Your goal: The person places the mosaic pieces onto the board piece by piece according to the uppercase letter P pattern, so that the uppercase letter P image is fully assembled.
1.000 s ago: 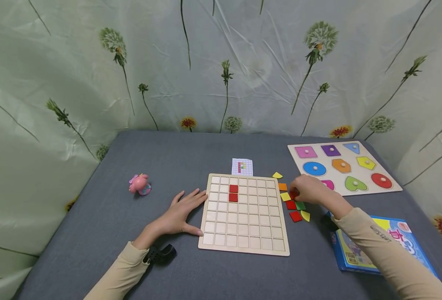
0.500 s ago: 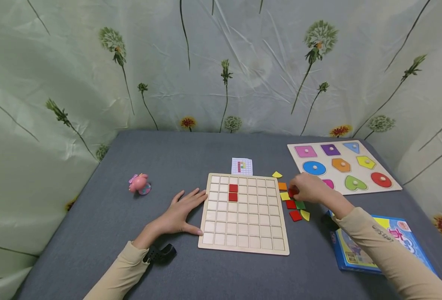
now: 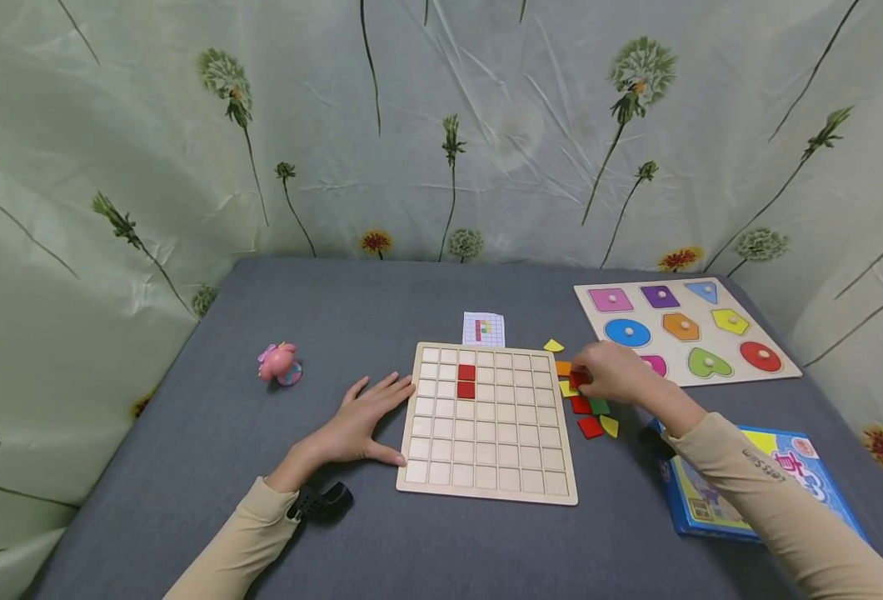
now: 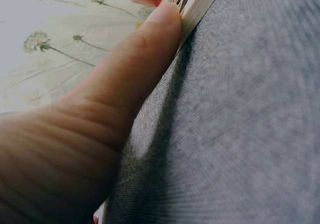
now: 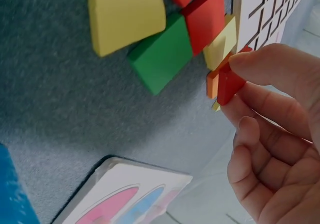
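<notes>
Thumb and fingertips of my right hand [image 3: 616, 372] pinch a red square tile [image 5: 230, 83], raised off the cloth in the right wrist view. Around it lie loose tiles: a green one [image 5: 162, 53], a yellow quarter-round piece [image 5: 125, 16], an orange one [image 3: 563, 368] and more red and yellow. My left hand [image 3: 355, 423] is spread flat at the left edge of the wooden grid board [image 3: 486, 497], thumb and fingertips touching its rim. Two red tiles [image 3: 466, 381] sit one above the other in the board's upper cells. A small printed pattern card [image 3: 484, 329] lies behind the board.
A shape puzzle board [image 3: 726, 354] with knobbed pieces lies at the back right. A blue and yellow box [image 3: 775, 479] sits under my right forearm. A pink toy figure [image 3: 278, 363] stands on the left of the grey cloth [image 3: 321, 300].
My right hand has shifted slightly left with the red tile between its fingers, coming closer to the board's right edge. My left hand stays in place.
</notes>
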Demonstrator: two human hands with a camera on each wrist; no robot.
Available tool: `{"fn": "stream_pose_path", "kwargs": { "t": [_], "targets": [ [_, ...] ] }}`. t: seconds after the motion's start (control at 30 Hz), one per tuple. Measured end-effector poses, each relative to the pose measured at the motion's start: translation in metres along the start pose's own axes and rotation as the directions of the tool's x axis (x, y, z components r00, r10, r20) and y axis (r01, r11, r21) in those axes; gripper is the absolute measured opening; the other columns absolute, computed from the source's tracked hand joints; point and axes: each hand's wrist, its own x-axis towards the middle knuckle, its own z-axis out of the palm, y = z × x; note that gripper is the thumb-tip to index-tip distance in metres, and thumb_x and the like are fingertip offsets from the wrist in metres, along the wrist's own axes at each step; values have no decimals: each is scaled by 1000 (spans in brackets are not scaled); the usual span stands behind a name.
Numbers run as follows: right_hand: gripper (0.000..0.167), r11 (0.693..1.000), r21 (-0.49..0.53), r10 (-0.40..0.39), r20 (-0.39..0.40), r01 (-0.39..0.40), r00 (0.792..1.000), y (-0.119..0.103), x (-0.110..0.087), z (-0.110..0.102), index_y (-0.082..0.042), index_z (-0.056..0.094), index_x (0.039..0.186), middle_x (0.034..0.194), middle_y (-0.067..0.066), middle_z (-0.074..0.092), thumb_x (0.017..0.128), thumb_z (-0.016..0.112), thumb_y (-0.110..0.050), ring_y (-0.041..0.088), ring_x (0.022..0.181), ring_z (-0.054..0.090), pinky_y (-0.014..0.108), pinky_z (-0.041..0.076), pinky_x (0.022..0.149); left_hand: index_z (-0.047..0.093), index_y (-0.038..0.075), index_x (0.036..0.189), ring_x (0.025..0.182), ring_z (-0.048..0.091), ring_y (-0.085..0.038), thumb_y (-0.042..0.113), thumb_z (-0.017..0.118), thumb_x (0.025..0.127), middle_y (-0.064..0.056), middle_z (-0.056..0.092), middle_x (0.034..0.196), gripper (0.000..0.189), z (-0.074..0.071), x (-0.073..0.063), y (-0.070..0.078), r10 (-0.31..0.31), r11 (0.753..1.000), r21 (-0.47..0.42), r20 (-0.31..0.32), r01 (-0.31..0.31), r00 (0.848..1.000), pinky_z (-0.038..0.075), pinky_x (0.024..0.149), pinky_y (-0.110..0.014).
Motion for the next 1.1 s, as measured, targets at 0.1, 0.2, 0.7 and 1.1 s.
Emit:
{"fn": "stream_pose_path", "kwargs": {
  "t": [0.1,0.2,0.7,1.1],
  "targets": [
    [10,1000,-6,-19,-19,19,1000,-4,0,-1,-8,70,78,65,-2,60,72,75,-13,9,60,44,22,38,55,34,9,146,144,24,-34,51,79,63,-11,34,152,103,1,0,-1,-1,1000,4,1,1,1000,9,109,-63],
    [12,1000,-11,-26,-32,25,999,-7,0,-1,-8,70,80,68,-1,62,72,76,-14,9,60,45,22,39,55,34,9,146,144,24,-34,51,79,63,-11,34,152,103,1,0,-1,-3,1000,1,3,3,1000,8,109,-63],
    [17,997,-2,-79,-49,79,996,-28,3,1,-8,72,84,73,1,65,71,78,-17,7,63,48,23,46,58,34,9,146,145,23,-34,50,80,64,-10,33,153,103,1,-1,-1,-3,1000,-8,3,3,1000,7,110,-62],
    [15,994,-17,-108,-75,107,991,-40,10,2,-10,71,82,72,-1,64,72,78,-19,7,62,46,22,42,56,33,10,146,145,23,-34,50,80,64,-10,33,153,103,0,0,-2,-2,1000,0,5,2,1000,7,110,-62]
  ]
}}
